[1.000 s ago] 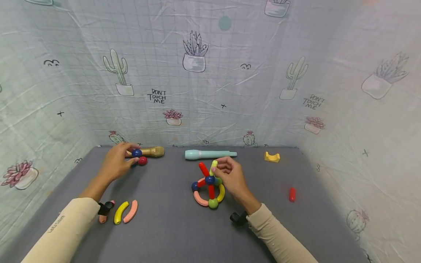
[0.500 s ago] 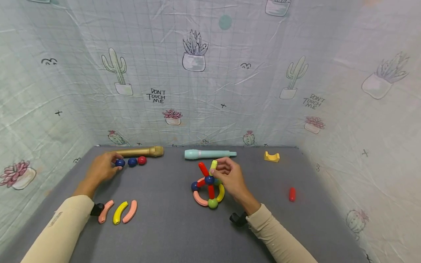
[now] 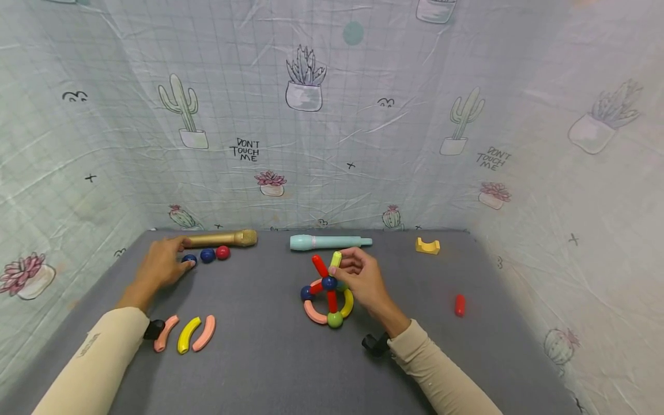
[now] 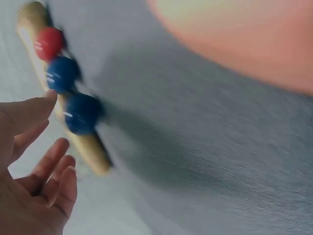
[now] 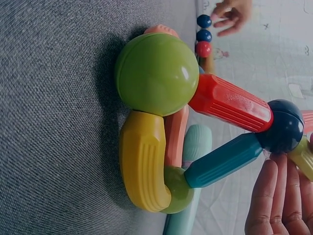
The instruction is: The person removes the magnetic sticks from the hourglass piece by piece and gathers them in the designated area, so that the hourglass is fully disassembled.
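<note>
In the head view my left hand (image 3: 162,265) is at the back left, its thumb by the leftmost blue ball (image 3: 189,260); the left wrist view shows the fingers (image 4: 57,169) loosely bent around nothing. A second blue ball (image 3: 207,255) and a red ball (image 3: 222,252) lie in line to its right. My right hand (image 3: 365,280) pinches a yellow-green stick (image 3: 336,259) on the top navy ball (image 3: 329,283) of a built frame. Red and teal (image 5: 225,159) sticks slope down from that ball to a ring of balls and curved pink and yellow (image 5: 142,161) pieces.
Behind lie a gold microphone (image 3: 223,238) and a mint microphone (image 3: 329,242). Curved pink (image 3: 204,333) and yellow (image 3: 189,335) pieces are front left. A yellow notched block (image 3: 427,246) and a red stick (image 3: 460,305) are at right.
My left hand has moved left with a blue ball, set it down left of the other two balls and let go. The right hand keeps its pinch at the frame's top.
</note>
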Tool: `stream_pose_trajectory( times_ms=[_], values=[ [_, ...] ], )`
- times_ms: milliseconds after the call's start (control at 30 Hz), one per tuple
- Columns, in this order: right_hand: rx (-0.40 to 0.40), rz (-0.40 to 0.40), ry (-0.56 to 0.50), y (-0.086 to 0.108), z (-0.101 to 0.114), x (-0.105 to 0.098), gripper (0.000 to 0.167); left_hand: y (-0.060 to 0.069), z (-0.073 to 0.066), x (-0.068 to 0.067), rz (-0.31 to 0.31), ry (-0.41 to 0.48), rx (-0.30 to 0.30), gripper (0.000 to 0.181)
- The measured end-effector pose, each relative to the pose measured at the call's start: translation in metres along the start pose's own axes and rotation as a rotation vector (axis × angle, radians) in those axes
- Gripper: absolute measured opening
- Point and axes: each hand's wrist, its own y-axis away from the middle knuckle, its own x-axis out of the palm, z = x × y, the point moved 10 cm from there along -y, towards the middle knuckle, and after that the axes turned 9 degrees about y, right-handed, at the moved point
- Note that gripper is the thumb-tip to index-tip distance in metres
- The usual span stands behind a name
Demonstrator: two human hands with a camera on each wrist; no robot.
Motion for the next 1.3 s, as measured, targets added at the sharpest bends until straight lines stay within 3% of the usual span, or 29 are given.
stream_pose_trajectory(
  times_ms=[133, 300, 433, 567, 733, 867, 1000, 1300],
  values=[
    [0.011, 0.007, 0.003, -0.001, -0.001, 0.000, 0.033, 0.005, -0.038, -0.004, -0.012, 0.019, 0.049, 0.051],
    [0.016, 0.028, 0.006, -0.001, -0.001, 0.001, 0.035, 0.017, -0.100, 0.007, -0.007, 0.084, 0.173, 0.048],
    [0.005, 0.043, 0.011, -0.001, 0.001, 0.001, 0.037, 0.027, -0.145, 0.025, 0.024, 0.160, 0.248, 0.044],
    [-0.009, 0.055, 0.014, -0.001, 0.001, 0.002, 0.037, 0.037, -0.180, 0.048, 0.075, 0.282, 0.274, 0.043],
    [-0.022, 0.061, 0.013, -0.001, 0.003, 0.002, 0.036, 0.045, -0.218, 0.081, 0.192, 0.476, 0.274, 0.043],
    [-0.029, 0.055, 0.011, -0.001, 0.003, 0.002, 0.034, 0.047, -0.241, 0.103, 0.263, 0.638, 0.245, 0.042],
    [-0.041, 0.048, 0.015, -0.002, 0.004, 0.001, 0.035, 0.047, -0.257, 0.119, 0.271, 0.732, 0.245, 0.037],
    [-0.066, 0.011, 0.080, 0.001, 0.007, -0.002, 0.034, 0.041, -0.261, 0.140, 0.224, 0.802, 0.218, 0.031]
  ],
)
